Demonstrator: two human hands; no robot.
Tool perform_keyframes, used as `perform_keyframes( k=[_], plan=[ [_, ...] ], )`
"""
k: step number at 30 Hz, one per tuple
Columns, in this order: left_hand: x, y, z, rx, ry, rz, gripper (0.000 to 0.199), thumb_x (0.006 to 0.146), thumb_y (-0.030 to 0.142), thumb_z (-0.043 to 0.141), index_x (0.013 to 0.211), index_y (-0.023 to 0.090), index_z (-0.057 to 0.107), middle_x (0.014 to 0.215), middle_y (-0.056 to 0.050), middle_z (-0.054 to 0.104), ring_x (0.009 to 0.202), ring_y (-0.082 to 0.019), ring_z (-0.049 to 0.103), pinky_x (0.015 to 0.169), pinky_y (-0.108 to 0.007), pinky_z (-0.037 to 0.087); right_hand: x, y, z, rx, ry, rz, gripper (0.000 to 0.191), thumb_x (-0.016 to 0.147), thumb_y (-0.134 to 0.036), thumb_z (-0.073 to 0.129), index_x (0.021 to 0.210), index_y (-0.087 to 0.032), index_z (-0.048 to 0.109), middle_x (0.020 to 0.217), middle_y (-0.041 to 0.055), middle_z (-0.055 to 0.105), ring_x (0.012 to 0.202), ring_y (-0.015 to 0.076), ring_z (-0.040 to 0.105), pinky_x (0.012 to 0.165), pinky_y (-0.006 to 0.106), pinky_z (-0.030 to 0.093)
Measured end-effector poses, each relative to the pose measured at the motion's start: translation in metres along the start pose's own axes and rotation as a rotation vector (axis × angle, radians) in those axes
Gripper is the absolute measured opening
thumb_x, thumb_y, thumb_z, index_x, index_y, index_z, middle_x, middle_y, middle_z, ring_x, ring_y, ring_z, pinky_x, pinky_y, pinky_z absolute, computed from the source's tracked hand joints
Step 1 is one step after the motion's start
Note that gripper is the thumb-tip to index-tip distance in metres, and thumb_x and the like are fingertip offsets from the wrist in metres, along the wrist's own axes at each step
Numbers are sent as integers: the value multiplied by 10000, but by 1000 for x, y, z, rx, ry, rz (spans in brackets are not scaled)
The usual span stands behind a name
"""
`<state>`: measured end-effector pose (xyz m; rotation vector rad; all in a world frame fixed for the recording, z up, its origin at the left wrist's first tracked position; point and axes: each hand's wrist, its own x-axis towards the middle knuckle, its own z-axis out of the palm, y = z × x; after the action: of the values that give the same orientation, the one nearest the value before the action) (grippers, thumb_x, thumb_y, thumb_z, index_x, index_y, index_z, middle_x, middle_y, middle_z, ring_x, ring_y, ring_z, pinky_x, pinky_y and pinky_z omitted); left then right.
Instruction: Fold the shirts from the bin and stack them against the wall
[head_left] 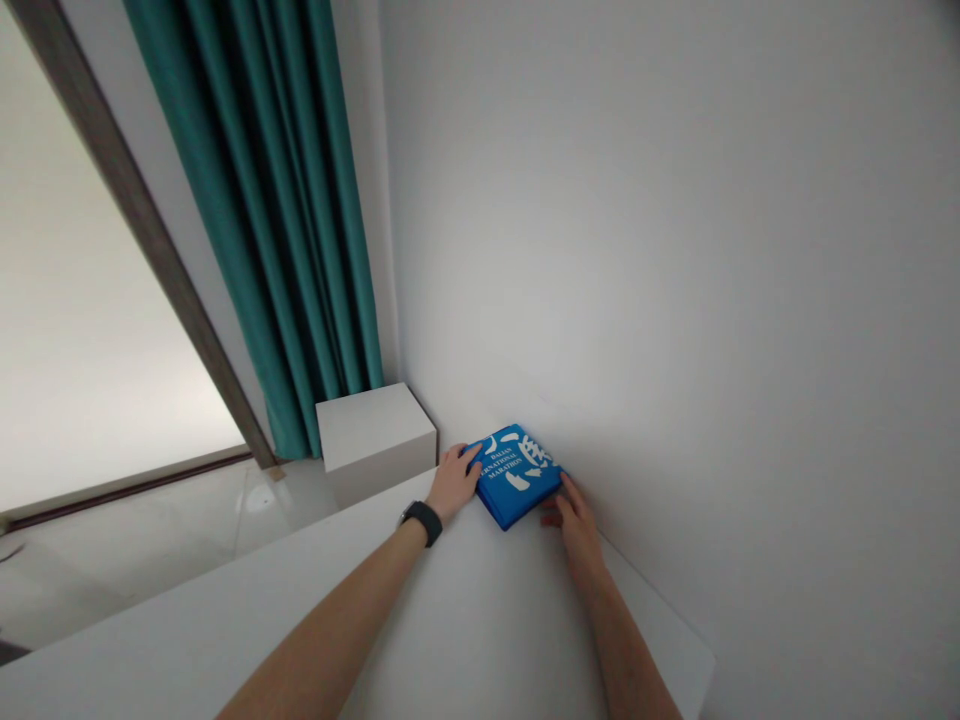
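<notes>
A flat blue square packet with white lettering reading "Dalian International Marathon" and white shapes lies on the white tabletop, close to the wall. I cannot tell whether it is a folded cloth or a case. At its left corner, my left hand grips the edge with fingers over the top; a dark watch is on that wrist. My right hand holds the right corner, with some fingers along the edge and others lower by the tabletop.
A plain grey-white wall runs right behind the tabletop. Beyond the table's far left edge stands a lower white cabinet. Green curtains hang behind it, beside a brown-framed pale panel. Shiny light floor tiles show at the left.
</notes>
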<state>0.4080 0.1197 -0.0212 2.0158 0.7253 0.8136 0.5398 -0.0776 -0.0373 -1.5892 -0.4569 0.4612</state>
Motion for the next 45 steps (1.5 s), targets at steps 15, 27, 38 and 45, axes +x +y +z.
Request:
perform_keyframes(
  k=[15, 27, 38, 45],
  plan=[
    [-10, 30, 9, 577, -61, 291, 441, 969, 340, 394, 1373, 191, 491, 1461, -112, 462, 1367, -276, 372, 1144, -477, 275, -10, 3, 3, 33, 242, 1, 621, 672, -376, 474, 1250, -169, 566, 1055, 70, 649, 575, 136, 566, 474, 271, 467],
    [-34, 43, 35, 613, -141, 412, 477, 981, 438, 377, 1394, 219, 476, 1485, -115, 435, 1395, -285, 345, 1149, -528, 249, -7, 8, 5, -50, 230, -33, 578, 738, -367, 430, 1266, -162, 547, 1027, 73, 651, 583, 143, 576, 446, 254, 450],
    [-54, -25, 4, 479, -15, 368, 517, 1006, 365, 316, 1488, 177, 321, 1555, -130, 307, 1432, -263, 280, 1144, -487, 307, 1, -6, 15, -738, 234, -638, 439, 909, -269, 312, 1225, -137, 587, 1107, 151, 629, 1055, 269, 553, 952, 444, 435],
    [-50, -28, 6, 405, -28, 322, 508, 1001, 345, 326, 1469, 147, 349, 1534, -148, 342, 1406, -253, 341, 1142, -477, 330, 53, -43, 54, -1065, -105, -754, 501, 954, -234, 277, 1410, -92, 431, 1380, 166, 521, 1279, 249, 455, 1078, 397, 341]
  ],
)
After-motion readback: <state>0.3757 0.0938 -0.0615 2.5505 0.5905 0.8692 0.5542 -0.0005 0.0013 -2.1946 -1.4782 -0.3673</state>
